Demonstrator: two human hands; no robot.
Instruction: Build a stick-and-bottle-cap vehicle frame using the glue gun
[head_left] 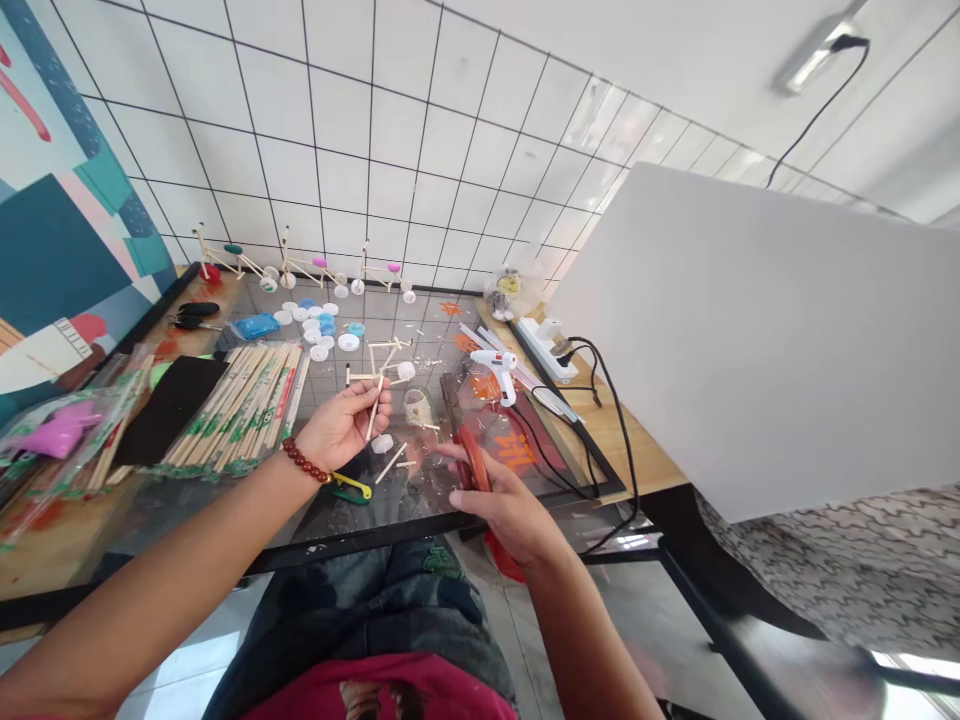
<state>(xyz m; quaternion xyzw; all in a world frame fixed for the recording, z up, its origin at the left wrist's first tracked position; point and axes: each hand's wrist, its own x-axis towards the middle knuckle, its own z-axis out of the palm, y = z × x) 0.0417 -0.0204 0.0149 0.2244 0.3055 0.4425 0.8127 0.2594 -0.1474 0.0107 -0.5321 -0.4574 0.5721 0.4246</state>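
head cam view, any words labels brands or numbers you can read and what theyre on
Nothing can be read for certain.
The orange marks look like characters but are too blurred to read.
The green print on the wrapped wooden chopsticks is too small to read.
The yellow label on the clear bag is too small to read.

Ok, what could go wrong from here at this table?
The left hand pinches a thin wooden stick near the red-handled cutting tool in the right hand, so a slip might nip fingers. The white hot glue gun lies just beyond; if it's hot, which can't be seen, it could burn a hand. Its black cord could snag the right arm.
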